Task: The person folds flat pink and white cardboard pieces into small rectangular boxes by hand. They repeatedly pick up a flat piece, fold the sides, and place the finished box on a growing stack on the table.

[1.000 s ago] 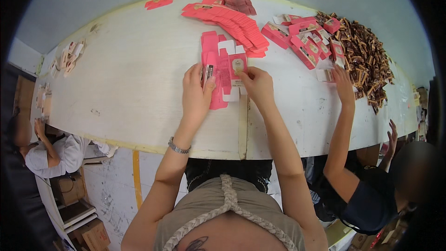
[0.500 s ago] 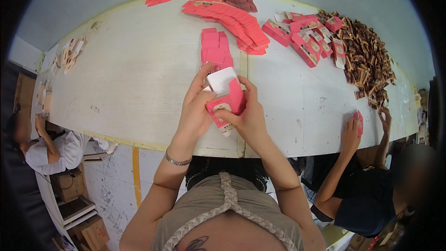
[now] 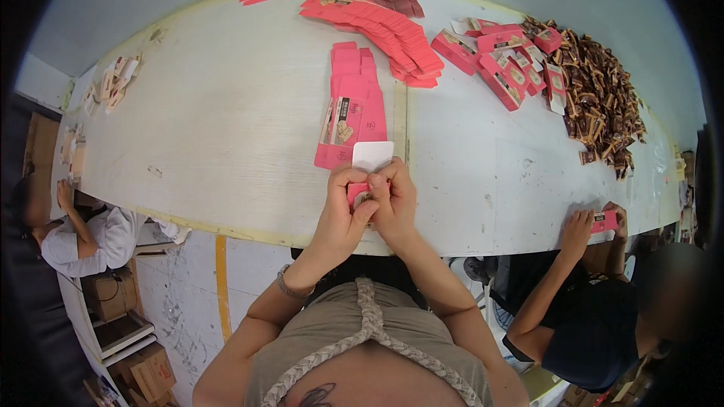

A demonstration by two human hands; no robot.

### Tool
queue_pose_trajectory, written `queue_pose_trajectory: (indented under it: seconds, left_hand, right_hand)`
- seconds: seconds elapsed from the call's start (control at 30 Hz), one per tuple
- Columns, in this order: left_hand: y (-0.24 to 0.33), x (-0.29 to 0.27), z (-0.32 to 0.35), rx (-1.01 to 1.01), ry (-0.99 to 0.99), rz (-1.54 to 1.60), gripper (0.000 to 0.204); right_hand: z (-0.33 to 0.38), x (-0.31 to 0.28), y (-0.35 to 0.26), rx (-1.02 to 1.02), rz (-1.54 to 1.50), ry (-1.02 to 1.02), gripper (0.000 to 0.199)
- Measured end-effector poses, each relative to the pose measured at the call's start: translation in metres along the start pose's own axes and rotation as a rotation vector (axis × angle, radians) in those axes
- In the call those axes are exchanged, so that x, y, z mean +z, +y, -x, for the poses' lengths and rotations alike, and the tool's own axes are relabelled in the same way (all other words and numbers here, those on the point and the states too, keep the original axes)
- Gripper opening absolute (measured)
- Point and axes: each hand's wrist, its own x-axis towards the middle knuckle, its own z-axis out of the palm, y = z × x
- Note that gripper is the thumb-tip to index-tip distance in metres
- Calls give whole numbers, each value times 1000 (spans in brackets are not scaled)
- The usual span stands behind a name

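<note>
My left hand (image 3: 343,207) and my right hand (image 3: 394,200) are pressed together at the near edge of the white table (image 3: 226,128), both gripping a small pink carton (image 3: 360,194) with a white flap (image 3: 372,155) sticking up from it. Most of the carton is hidden by my fingers. Just beyond my hands lies a short stack of flat pink carton blanks (image 3: 351,109).
A long fanned row of pink blanks (image 3: 381,26) lies at the far edge. Assembled pink boxes (image 3: 505,60) and a heap of brown packets (image 3: 603,98) sit far right. A co-worker's hands (image 3: 596,222) hold a pink box at right. Another person (image 3: 83,230) sits at left, with cardboard boxes (image 3: 147,369) on the floor.
My hands have drawn back from the stack of blanks to the table's near edge with one carton, and closed tighter around it. The co-worker's hands have come together on a pink box.
</note>
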Motion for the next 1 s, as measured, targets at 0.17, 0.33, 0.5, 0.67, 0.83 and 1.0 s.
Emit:
queue_pose_trajectory:
  seconds: [0.17,0.33,0.5,0.67,0.83,1.0]
  left_hand:
    - [2,-1,9,-153,-85,-55,46]
    - [18,-19,-6,-276,-188,-109,47]
    - [30,-28,-6,-319,-205,-40,48]
    - [29,-25,-3,-202,-137,84,61]
    - [29,-26,-2,-110,-196,7,66]
    - [31,-24,-1,-189,-136,91,54]
  right_hand:
    - [-4,4,3,9,-67,140,6]
    - [-14,5,-26,390,-579,172,9]
    - [-30,-33,-37,380,-427,-305,16]
    - [-35,-44,-66,500,-313,-414,23]
    - [-30,-44,-59,393,-324,-384,20]
    - [-23,-40,-59,201,-117,-360,22]
